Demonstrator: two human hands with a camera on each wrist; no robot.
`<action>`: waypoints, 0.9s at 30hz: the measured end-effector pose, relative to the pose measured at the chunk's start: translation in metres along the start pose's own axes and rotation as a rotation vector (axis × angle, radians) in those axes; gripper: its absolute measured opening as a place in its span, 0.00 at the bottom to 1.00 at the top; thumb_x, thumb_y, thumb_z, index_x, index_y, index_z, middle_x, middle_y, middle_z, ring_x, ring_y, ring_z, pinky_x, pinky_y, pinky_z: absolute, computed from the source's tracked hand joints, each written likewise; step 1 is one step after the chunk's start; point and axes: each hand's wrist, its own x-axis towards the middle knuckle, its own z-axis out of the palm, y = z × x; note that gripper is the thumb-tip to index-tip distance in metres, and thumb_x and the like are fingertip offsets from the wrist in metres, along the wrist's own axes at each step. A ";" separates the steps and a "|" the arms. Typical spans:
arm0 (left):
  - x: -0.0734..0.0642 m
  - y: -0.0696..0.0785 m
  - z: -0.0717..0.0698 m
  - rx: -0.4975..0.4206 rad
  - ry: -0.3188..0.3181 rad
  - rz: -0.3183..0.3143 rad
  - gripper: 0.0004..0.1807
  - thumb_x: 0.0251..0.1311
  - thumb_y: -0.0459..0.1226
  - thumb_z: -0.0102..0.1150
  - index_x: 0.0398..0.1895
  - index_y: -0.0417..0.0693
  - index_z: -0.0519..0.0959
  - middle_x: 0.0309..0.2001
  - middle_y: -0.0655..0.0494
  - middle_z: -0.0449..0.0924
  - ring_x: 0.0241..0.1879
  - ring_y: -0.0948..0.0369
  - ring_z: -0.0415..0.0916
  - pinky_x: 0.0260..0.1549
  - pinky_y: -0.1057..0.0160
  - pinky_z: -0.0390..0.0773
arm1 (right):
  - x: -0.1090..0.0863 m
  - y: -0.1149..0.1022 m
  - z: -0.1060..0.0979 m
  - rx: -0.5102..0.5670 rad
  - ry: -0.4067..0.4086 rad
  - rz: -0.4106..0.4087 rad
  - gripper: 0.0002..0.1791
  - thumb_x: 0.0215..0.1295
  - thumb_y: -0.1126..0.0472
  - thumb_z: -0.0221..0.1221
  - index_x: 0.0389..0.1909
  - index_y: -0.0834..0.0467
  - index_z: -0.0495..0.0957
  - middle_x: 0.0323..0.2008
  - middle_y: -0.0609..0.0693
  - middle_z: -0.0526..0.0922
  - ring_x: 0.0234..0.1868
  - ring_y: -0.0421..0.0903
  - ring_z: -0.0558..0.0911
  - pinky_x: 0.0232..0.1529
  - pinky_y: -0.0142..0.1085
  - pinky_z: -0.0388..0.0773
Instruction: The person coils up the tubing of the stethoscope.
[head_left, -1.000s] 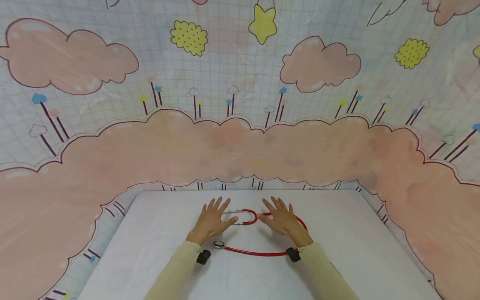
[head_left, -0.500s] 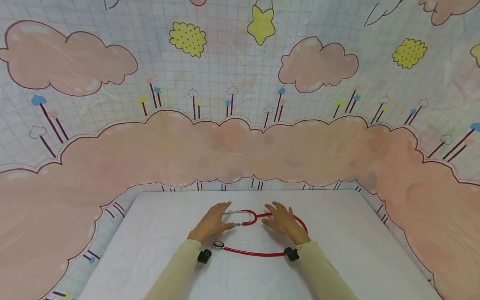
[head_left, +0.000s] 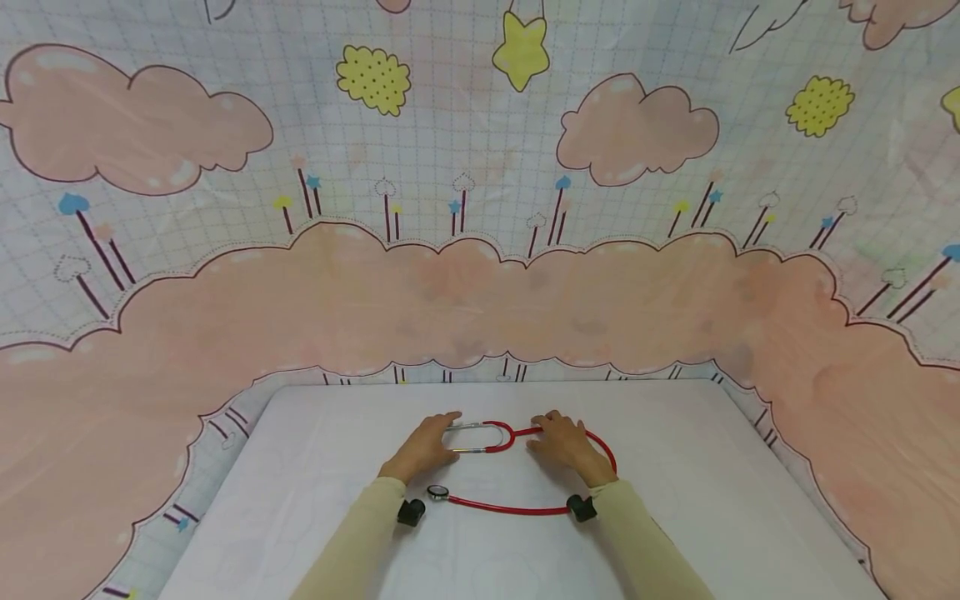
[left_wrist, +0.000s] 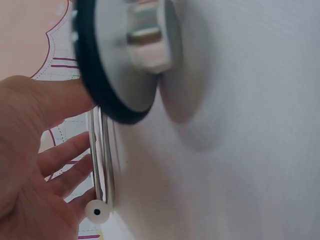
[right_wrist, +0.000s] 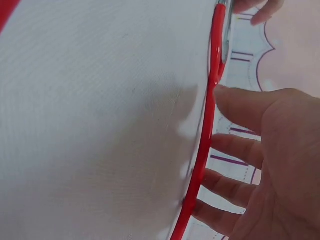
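Observation:
A red stethoscope (head_left: 513, 435) lies curved on a white table. Around its metal ear tubes (left_wrist: 102, 155), my left hand (head_left: 420, 450) stands with thumb and fingers apart. One white eartip (left_wrist: 97, 212) shows beside those fingers, and the round chest piece (left_wrist: 120, 60) looms large, nearer the left wrist camera. My right hand (head_left: 566, 448) hovers at the red tube (right_wrist: 202, 160) just past the fork, its thumb (right_wrist: 245, 106) and fingers spread along it. Whether these fingertips touch the tube or stop just short, I cannot tell. Part of the tube is hidden under the right hand and wrist.
The white table (head_left: 315, 425) reaches back to a cloth backdrop (head_left: 465, 300) printed with clouds and stars. A black wrist camera (head_left: 411, 512) sits at the left wrist and another black camera (head_left: 581, 507) at the right, above the tube's front run.
Both hands have come down toward the stethoscope, and their outstretched fingers have bent inward. The left hand has drawn in around the ear tubes. The stethoscope has stayed in place.

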 end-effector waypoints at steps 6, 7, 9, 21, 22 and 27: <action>0.000 -0.002 0.001 0.009 0.009 0.030 0.34 0.55 0.31 0.69 0.67 0.46 0.70 0.62 0.42 0.74 0.64 0.45 0.68 0.65 0.45 0.66 | 0.001 0.004 0.002 0.013 0.013 -0.015 0.16 0.64 0.55 0.64 0.51 0.55 0.79 0.55 0.57 0.77 0.59 0.59 0.74 0.66 0.68 0.56; 0.000 -0.002 0.001 0.006 0.010 0.034 0.33 0.55 0.31 0.69 0.66 0.46 0.70 0.60 0.43 0.75 0.63 0.46 0.69 0.65 0.45 0.67 | 0.001 0.005 0.003 0.013 0.021 -0.024 0.14 0.64 0.56 0.64 0.49 0.55 0.80 0.54 0.56 0.77 0.58 0.59 0.75 0.65 0.67 0.57; 0.000 -0.003 0.002 0.012 0.008 0.042 0.32 0.55 0.31 0.68 0.65 0.46 0.71 0.57 0.44 0.77 0.60 0.47 0.71 0.63 0.46 0.69 | 0.001 0.007 0.003 0.004 0.040 -0.049 0.10 0.64 0.58 0.64 0.46 0.55 0.80 0.50 0.55 0.79 0.55 0.58 0.76 0.64 0.67 0.59; -0.001 0.002 0.001 0.090 -0.030 0.064 0.37 0.51 0.38 0.74 0.67 0.52 0.71 0.52 0.47 0.72 0.51 0.52 0.71 0.55 0.48 0.75 | 0.001 0.003 0.003 0.005 0.120 -0.169 0.08 0.67 0.59 0.62 0.43 0.53 0.75 0.35 0.47 0.85 0.34 0.45 0.77 0.53 0.54 0.71; -0.001 0.002 0.001 0.100 -0.031 0.066 0.38 0.50 0.39 0.75 0.67 0.52 0.71 0.51 0.48 0.72 0.50 0.53 0.71 0.53 0.49 0.75 | 0.000 0.002 0.002 0.011 0.121 -0.172 0.08 0.67 0.59 0.62 0.44 0.54 0.75 0.35 0.48 0.85 0.33 0.45 0.77 0.52 0.54 0.71; -0.003 0.003 0.002 0.147 -0.027 0.056 0.35 0.49 0.43 0.75 0.62 0.51 0.74 0.53 0.50 0.73 0.51 0.53 0.72 0.53 0.48 0.75 | -0.002 -0.003 0.000 0.031 0.130 -0.177 0.07 0.68 0.59 0.61 0.44 0.53 0.75 0.34 0.46 0.84 0.33 0.44 0.77 0.52 0.54 0.71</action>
